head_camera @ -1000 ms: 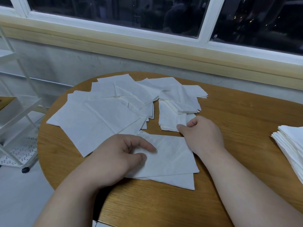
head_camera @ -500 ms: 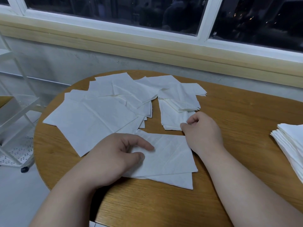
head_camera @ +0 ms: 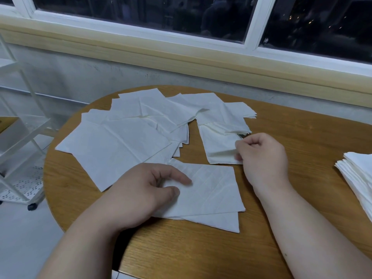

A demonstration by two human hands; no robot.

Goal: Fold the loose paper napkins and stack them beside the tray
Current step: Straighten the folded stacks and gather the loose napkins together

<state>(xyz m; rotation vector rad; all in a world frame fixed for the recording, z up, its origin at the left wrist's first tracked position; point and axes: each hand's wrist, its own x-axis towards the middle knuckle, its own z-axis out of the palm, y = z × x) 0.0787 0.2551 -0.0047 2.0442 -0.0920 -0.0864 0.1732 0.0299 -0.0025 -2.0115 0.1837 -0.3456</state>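
Several loose white paper napkins (head_camera: pixel 120 141) lie spread over the left and far part of a round wooden table (head_camera: pixel 201 254). A folded napkin (head_camera: pixel 213 192) lies in front of me, skewed over another sheet. My left hand (head_camera: pixel 145 194) presses on its left end, thumb and forefinger on the paper. My right hand (head_camera: pixel 261 158) pinches the right edge of a small pile of folded napkins (head_camera: pixel 217 146) just beyond it. A neat stack of napkins (head_camera: pixel 358 178) sits at the right edge of view.
A white wire rack on wheels (head_camera: pixel 18 154) stands left of the table. A grey wall and wooden window sill (head_camera: pixel 201 57) run behind the table. No tray shows in view.
My right hand has slid right and slightly away, from the near corner of the small pile to its right edge, closing on the paper. My left hand stays on the folded napkin.
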